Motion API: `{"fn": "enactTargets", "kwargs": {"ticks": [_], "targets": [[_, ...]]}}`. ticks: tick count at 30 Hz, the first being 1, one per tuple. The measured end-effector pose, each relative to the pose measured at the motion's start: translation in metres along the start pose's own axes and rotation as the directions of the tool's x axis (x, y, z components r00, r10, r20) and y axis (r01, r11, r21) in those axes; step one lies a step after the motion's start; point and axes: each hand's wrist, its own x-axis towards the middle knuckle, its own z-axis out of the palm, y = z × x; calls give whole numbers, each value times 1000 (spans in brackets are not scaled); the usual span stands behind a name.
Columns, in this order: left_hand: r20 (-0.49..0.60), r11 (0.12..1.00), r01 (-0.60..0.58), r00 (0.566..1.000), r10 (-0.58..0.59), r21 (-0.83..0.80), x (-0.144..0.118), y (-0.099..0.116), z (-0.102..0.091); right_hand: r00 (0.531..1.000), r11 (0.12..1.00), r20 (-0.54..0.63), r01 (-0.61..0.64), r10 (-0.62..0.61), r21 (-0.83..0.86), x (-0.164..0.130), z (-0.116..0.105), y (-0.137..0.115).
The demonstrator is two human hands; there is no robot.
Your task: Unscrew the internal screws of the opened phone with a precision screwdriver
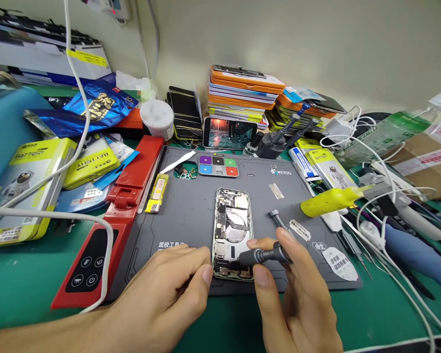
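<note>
An opened smartphone (pixel 238 230) lies on the dark grey work mat (pixel 191 206), its circuit board, round wireless coil and lower parts exposed. My left hand (pixel 169 289) is closed at the phone's lower left edge, thumb and forefinger together against the frame. Between the thumb and fingers of my right hand (pixel 297 289) is a dark screwdriver (pixel 266 254), held almost level. Its front end points left over the phone's lower part; the very tip is hard to make out. A second screwdriver (pixel 275 215) and a razor blade (pixel 300 229) lie right of the phone.
A yellow battery (pixel 157 193) and white spudger (pixel 178 162) lie at the mat's upper left, near a coloured screw tray (pixel 218 165). A propped phone (pixel 230 133) shows a video behind. A red device (pixel 95 260) flanks the left, a yellow bottle (pixel 329 201) the right.
</note>
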Motion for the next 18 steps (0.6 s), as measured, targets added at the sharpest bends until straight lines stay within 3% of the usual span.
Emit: {"fn": "enactTargets", "kwargs": {"ticks": [7,11,18], "targets": [[32,937,212,977,-212,-276,0,-1,-2,1000,1000,28,7,-7,-2,1,-2,0],[45,874,227,972,-230,-431,2,-6,-1,1000,1000,24,-15,16,-20,0,-4,0],[79,920,208,978,-192,-331,3,-8,1,1000,999,17,-17,17,-28,1,-3,2]]}}
